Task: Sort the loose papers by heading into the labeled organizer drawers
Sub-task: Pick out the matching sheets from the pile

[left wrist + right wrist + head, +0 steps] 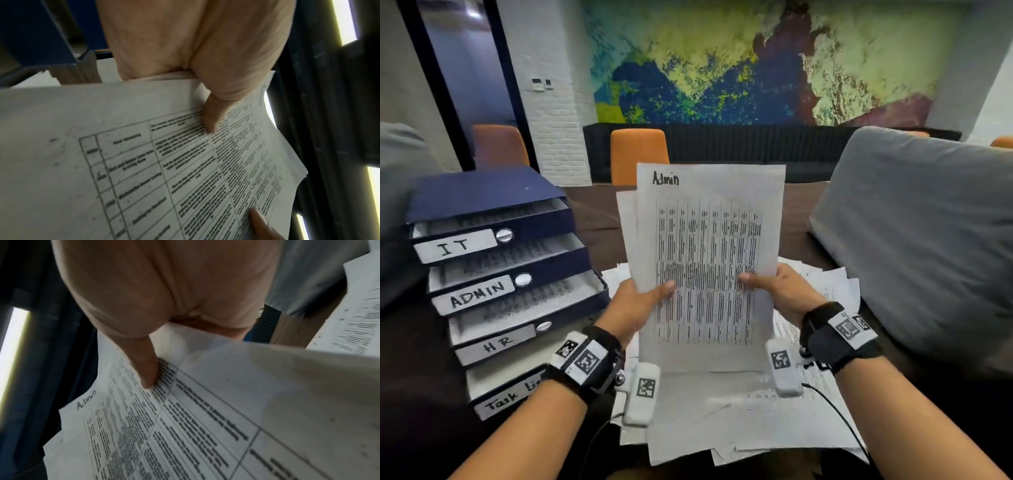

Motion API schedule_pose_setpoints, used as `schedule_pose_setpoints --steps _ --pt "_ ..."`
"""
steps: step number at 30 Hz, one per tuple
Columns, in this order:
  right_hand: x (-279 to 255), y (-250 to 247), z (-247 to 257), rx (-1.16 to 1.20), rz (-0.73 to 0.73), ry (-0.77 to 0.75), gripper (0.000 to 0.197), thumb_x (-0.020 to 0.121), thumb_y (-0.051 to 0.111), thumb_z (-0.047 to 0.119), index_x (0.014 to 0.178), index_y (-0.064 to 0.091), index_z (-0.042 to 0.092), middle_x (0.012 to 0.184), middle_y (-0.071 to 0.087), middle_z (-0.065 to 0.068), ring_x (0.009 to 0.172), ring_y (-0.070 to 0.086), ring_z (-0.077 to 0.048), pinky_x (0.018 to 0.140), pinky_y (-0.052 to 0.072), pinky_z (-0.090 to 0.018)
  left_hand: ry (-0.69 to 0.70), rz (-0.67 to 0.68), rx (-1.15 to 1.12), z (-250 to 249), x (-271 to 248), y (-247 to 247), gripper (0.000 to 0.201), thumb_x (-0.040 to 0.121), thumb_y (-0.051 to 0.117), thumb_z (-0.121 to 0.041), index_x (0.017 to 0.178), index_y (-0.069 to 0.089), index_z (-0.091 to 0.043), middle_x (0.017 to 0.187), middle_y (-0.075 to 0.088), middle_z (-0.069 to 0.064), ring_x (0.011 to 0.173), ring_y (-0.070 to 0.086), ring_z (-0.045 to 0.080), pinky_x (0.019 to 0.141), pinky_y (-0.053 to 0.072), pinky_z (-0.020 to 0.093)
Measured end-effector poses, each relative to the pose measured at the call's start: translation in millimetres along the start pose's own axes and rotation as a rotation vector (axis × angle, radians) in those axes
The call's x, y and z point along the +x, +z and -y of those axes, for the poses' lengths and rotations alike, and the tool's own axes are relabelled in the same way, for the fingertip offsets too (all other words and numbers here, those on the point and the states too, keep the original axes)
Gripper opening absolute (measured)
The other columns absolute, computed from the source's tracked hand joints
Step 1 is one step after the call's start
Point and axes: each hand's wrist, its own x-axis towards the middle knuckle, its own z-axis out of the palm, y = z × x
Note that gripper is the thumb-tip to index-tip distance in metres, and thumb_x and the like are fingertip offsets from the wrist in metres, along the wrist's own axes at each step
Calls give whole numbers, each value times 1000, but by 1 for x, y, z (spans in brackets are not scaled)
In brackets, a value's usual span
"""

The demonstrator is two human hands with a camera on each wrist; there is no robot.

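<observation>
Admin sheet [709, 246], heading read, is pinched upright between left hand [635, 308] and right hand [779, 294], thumbs in front; next, probably, the ADMIN drawer [510, 270] left of the fingers.

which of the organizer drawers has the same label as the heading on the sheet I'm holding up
The ADMIN drawer, second from the top, between the IT drawer and the HR drawer. The front sheet is headed "Admin".

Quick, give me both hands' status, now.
Left hand: holds the Admin sheet by its left edge, thumb on the front.
Right hand: holds the same sheet by its right edge, thumb on the front.
</observation>
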Motion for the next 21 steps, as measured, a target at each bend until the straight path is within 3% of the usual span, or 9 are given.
schedule_pose_setpoints --steps 3,6,8,11,16,18,21 --pt "-2 2 21 49 -39 -106 24 89 66 2 113 68 2 113 73 -14 104 71 -27 87 58 -34 48 -68 -24 -22 11 7 43 86 75 -23 124 65 -6 115 74 9 111 68 28 104 49 52" --pt "-3 0 36 61 -50 -182 24 90 65 0 113 68 5 112 74 -11 103 72 -24 87 59 -35 79 -85 -34 -39 19 11 32 91 71 -18 120 65 -7 113 73 9 110 68 27 99 53 46" --pt "-4 -2 43 54 -56 -201 22 90 65 0 110 68 9 111 74 -9 102 72 -23 86 59 -35 113 -86 -51 -45 22 13 34 90 72 -19 120 65 -6 114 73 9 112 67 27 101 52 46" --pt "-7 -6 47 44 -41 -217 21 89 67 1 106 69 13 108 75 -5 102 72 -22 86 57 -34 125 -48 -114 -47 20 14 53 76 79 -28 122 65 -5 115 73 12 113 66 31 105 48 53" --pt "-14 -10 39 48 22 -196 37 73 76 12 109 70 11 113 74 -8 107 70 -25 91 55 -37 96 75 -189 -32 17 11 77 62 92 -42 126 65 -9 121 72 11 117 66 30 105 48 50" --pt "-15 -13 35 53 33 -170 38 74 75 10 112 70 10 113 74 -11 107 70 -27 94 54 -42 79 96 -186 -27 16 13 68 67 90 -40 123 66 -9 118 73 10 116 67 33 99 52 48" --pt "-17 -16 32 72 13 -150 27 81 70 4 108 70 9 111 74 -13 104 71 -29 95 54 -45 77 70 -146 -27 14 20 38 82 74 -21 118 68 -10 112 75 9 111 69 32 97 55 48"
